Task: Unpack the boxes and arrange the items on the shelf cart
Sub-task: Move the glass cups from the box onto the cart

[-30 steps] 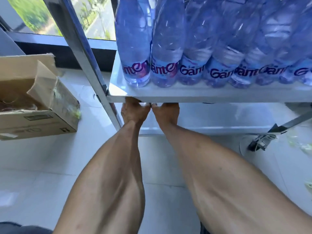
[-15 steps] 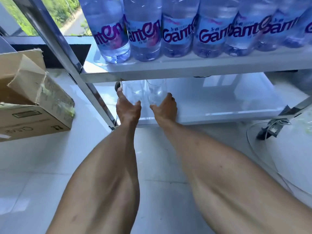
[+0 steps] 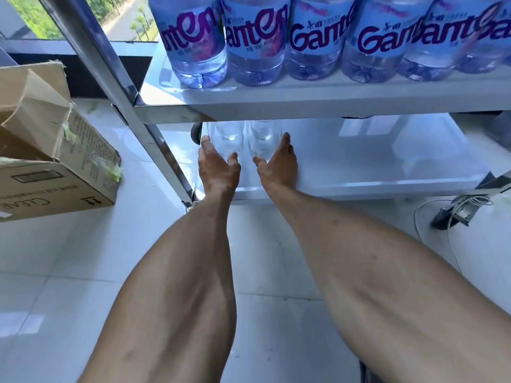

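Note:
Two clear drinking glasses stand side by side on the white lower shelf (image 3: pixel 359 167) of the metal cart, near its left end. My left hand (image 3: pixel 218 167) is beside the left glass (image 3: pixel 225 135), fingers spread along its left side and thumb in front. My right hand (image 3: pixel 278 163) mirrors it at the right glass (image 3: pixel 262 134). Both hands are open; I cannot tell whether the fingertips still touch the glass. Several blue Ganten water bottles (image 3: pixel 257 51) fill the shelf above (image 3: pixel 304 105), which hides the glasses' rims.
An opened cardboard box (image 3: pixel 55 183) lies on the white tiled floor to the left of the cart. The cart's slanted metal post (image 3: pixel 110 78) runs between the box and my left arm. A black base with coiled cable (image 3: pixel 453 214) sits at the right.
My hands were tucked under the upper shelf; now they sit lower and nearer, the two glasses show on the lower shelf, and my fingers have spread away from them.

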{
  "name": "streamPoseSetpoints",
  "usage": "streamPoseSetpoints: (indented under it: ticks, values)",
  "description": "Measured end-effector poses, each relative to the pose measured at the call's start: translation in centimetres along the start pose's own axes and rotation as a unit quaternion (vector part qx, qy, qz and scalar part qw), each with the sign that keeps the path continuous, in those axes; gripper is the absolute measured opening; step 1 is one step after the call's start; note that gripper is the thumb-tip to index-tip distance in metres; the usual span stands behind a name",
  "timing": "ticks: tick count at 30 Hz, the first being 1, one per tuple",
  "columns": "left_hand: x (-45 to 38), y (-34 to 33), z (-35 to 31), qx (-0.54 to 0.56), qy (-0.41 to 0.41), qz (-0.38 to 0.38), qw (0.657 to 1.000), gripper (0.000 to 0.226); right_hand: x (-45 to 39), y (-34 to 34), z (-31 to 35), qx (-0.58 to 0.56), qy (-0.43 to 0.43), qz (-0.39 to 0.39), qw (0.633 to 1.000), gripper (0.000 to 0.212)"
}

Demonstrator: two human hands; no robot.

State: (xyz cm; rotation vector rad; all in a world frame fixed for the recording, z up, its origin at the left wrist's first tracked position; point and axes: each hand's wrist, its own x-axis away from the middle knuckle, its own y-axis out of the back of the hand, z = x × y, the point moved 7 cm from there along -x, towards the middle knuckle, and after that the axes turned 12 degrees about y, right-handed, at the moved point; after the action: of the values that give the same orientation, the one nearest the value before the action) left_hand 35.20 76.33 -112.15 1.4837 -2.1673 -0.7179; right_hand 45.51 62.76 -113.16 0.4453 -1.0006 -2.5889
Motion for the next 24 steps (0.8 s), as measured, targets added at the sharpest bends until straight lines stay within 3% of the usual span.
streamPoseSetpoints:
  ticks: [18, 21, 24]
  values:
    - [-1.6, -1.7, -0.1, -0.005, -0.014, 0.006, 1.000, 0.074, -1.7, -0.9, -0.2, 0.027, 0.003, -0.004, 1.000, 0.084]
    - [-0.4, -0.8, 0.6, -0.051, 0.019, 0.018, 0.998, 0.075, 0.0, -0.4, -0.4, 0.100, -0.029, 0.022, 0.994, 0.086]
    - [3.0, 2.2, 1.4, -0.172, 0.005, 0.026, 0.985, 0.063, 3.7, 1.2, 0.6, 0.131, -0.081, 0.043, 0.987, 0.075]
